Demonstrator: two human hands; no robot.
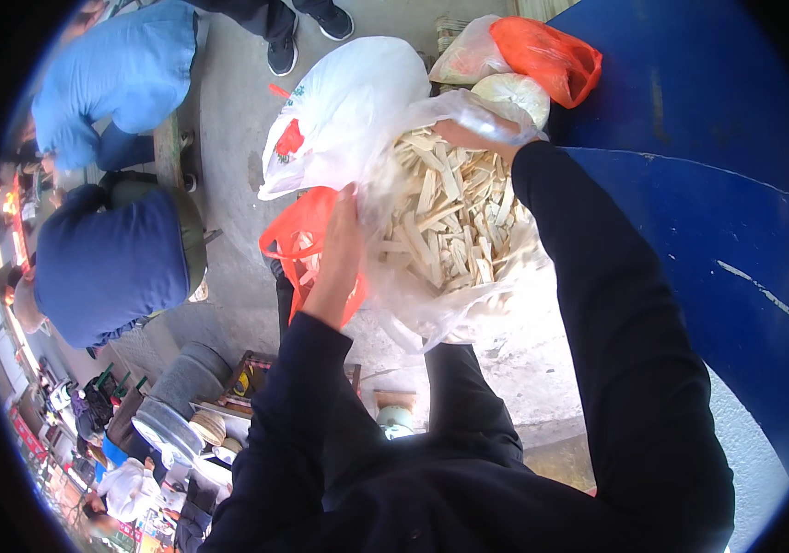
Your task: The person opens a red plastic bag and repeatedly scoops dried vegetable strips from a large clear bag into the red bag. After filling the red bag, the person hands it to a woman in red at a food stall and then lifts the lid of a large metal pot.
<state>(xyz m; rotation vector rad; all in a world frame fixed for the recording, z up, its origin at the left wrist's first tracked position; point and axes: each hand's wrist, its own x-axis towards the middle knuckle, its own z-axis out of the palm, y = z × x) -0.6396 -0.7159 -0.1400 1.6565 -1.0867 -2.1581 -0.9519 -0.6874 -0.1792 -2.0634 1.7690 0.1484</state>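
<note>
A clear plastic bag (429,311) stands open before me, full of pale dry strips (460,207) that look like wood chips or sliced root. My left hand (339,256) lies along the bag's left side with its fingers stretched out; its thumb is hidden. At the far rim is my right hand (480,135), partly covered by clear film, its fingertips near the strips. Whether either hand grips the plastic is unclear. Just left of the bag, a red plastic bag (297,238) holds pale pieces. Beyond it rests a bulging white plastic bag (360,104) with a red print.
Blue panels (677,186) border my right side. At the far right sit a red bag (546,55) and a whitish bag (470,55). Two people bend over at left, in light blue (125,69) and dark blue (118,263). A metal drum (187,387) stands lower left.
</note>
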